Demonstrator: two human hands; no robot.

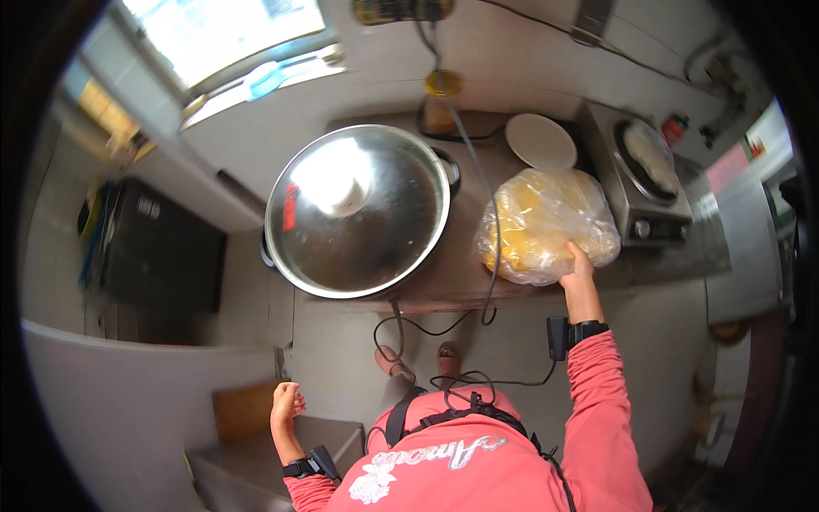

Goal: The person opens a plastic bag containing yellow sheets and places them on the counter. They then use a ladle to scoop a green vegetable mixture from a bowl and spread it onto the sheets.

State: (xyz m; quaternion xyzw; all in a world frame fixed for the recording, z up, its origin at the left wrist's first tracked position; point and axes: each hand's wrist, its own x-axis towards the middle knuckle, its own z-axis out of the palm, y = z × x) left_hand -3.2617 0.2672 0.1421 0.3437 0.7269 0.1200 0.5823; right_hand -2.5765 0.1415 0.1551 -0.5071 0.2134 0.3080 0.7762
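Head; right hand [578,268] gripping clear bag [550,213]; left hand [287,403] loosely curled

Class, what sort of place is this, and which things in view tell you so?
Probably a kitchen: a large glass-lidded pan stands on a counter, with what looks like a white plate and a steel appliance with a front knob to its right.
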